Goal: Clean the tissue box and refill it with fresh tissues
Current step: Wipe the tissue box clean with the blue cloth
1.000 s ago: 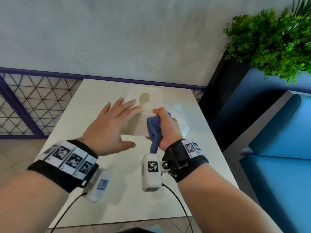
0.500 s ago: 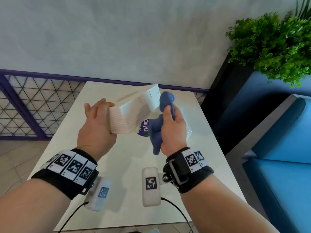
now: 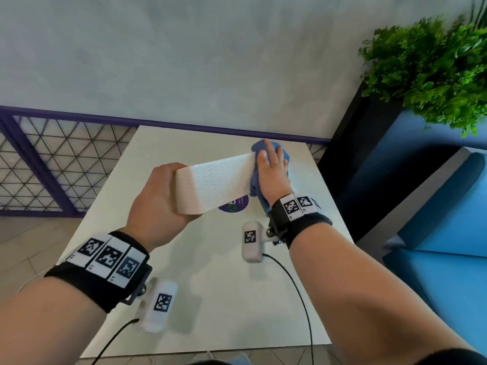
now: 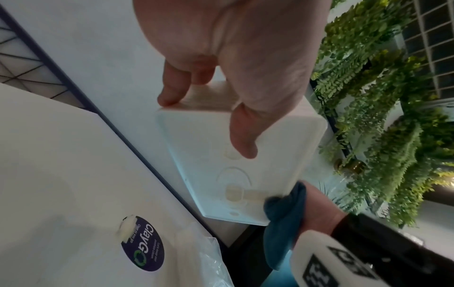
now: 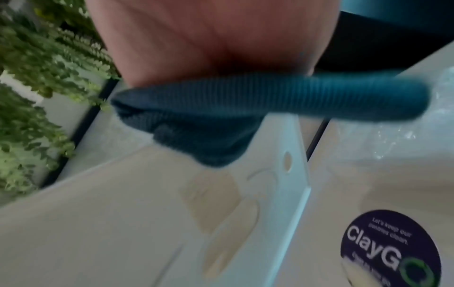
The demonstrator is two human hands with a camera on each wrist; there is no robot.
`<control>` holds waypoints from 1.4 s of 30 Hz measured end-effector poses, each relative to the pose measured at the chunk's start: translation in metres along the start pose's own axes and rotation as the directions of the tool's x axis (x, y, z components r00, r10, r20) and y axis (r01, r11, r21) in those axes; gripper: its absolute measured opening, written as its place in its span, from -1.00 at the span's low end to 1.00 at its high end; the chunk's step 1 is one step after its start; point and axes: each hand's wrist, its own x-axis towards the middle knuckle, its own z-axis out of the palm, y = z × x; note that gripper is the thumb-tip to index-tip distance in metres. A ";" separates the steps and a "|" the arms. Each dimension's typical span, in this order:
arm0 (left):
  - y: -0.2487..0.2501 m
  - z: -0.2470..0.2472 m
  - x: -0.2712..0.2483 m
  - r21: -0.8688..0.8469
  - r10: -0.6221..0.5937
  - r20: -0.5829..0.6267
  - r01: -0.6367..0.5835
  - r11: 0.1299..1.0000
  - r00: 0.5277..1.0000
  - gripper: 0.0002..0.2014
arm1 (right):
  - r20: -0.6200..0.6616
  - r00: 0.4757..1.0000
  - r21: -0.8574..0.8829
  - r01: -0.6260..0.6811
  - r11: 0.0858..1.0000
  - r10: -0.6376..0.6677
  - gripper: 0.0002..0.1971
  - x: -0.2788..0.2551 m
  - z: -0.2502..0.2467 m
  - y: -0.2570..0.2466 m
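The left hand [image 3: 158, 204] is gripping one end of the white tissue box [image 3: 216, 183], lifted above the table [image 3: 224, 299]; at the opposite end, the right hand [image 3: 272, 175] is pressing a blue cloth [image 3: 254, 180] against it, fingers extended.

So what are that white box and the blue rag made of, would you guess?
The box looks like hard plastic: a matt white side with a fine woven-look texture, and a smooth underside with moulded ovals. The rag seems to be soft microfibre or similar cloth: it bunches and folds under the right hand and shows fine ribbing up close.
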 end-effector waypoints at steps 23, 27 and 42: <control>0.002 0.004 0.018 0.069 -0.027 0.020 0.025 0.997 0.999 -0.37 | 0.203 0.859 0.121 0.454 0.883 -0.470 -0.56 -0.081 0.030 -0.013; -0.003 -0.002 0.007 -0.010 -0.039 -0.003 0.039 0.999 0.999 -0.21 | 0.055 0.954 0.048 0.293 0.955 -0.295 -0.66 -0.037 -0.002 0.019; -0.001 0.010 0.003 -0.039 0.021 0.054 -0.018 0.999 0.998 -0.21 | 0.039 0.910 -0.031 0.414 0.910 -0.413 -0.44 -0.043 0.017 0.034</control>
